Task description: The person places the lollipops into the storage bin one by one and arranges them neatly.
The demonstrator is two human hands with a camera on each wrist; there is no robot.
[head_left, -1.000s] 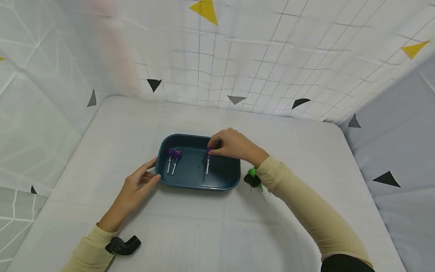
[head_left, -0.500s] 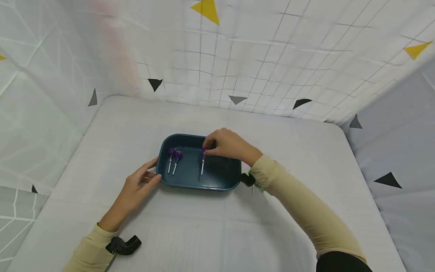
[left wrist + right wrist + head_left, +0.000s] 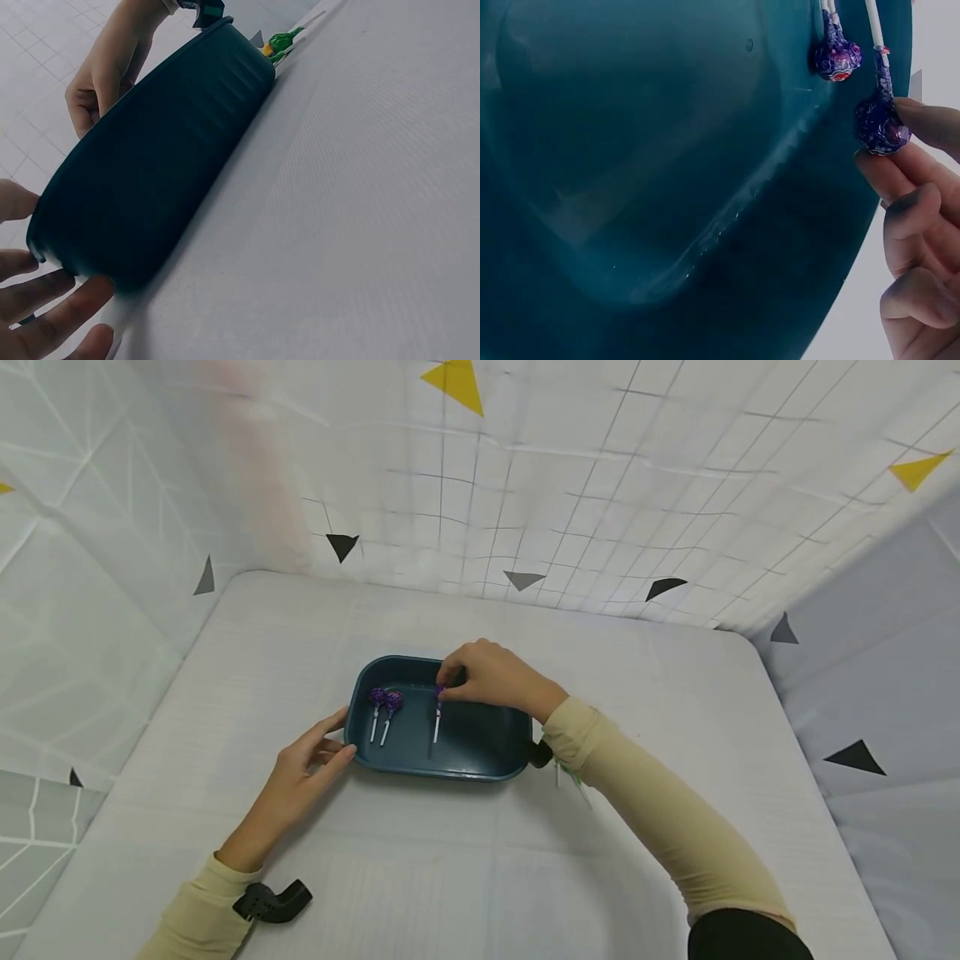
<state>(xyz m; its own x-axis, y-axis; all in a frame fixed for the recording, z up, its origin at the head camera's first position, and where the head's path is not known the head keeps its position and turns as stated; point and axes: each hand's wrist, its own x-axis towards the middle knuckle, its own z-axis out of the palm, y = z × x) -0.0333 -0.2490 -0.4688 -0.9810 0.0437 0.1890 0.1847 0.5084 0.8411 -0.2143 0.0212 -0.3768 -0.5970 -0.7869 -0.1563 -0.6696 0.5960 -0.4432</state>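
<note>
Clock: 12 is the far side, centered on the tray's middle in the head view.
Left sheet: pale with white lines, over at 10 (image 3: 82,543).
Left sleeve: beige, down around 7 to 8 (image 3: 197,910), with a black gadget strapped on (image 3: 273,902).
Left hand: at about 8 (image 3: 296,781), fingers spread and pretty relaxed, not wrapped around anything. Thumb and fingertips are on the tray's left end.
Lolly pair: two purple ones inside the tray, over at 9 (image 3: 392,702). Heads side by side, so close I can't tell if they actually touch. White sticks aim at roughly 6 to 7.
Tray: dark teal, rounded corners, sitting flat on the worktop (image 3: 480,745).
Held lolly: also purple, just to the 12 side of the tray's middle (image 3: 881,124). Stick hangs toward 6. Can't tell if it touches the tray floor.
Right hand: reaching over the far rim from about 2 (image 3: 498,679). Thumb and finger pinch the held lolly by its round head, other fingers curled in.
Green lollies: on the worktop outside the tray, near its edge at 4 (image 3: 283,42). The right sleeve mostly hides them up top, sticks poking out.
Right sleeve: beige too, running off toward 4 to 5 (image 3: 667,810).
Worktop: covered in white (image 3: 420,877).
</note>
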